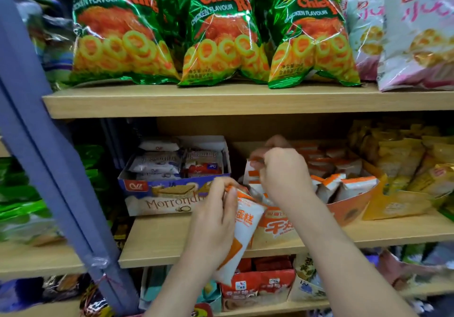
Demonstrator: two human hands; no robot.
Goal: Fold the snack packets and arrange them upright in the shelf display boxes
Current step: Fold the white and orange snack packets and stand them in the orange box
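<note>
Bright, even light with glare on the foil chip bags point(216, 29); edges bow and blur, hands slightly soft.

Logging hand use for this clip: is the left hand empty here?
No, the left hand grips a white-and-orange snack packet in front of the middle shelf.

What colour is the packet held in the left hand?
The packet in the left hand is white with orange ends and lettering; the head view shows it.

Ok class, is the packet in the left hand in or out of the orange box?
Out. The left hand holds the packet before the shelf, outside the orange box.
</note>
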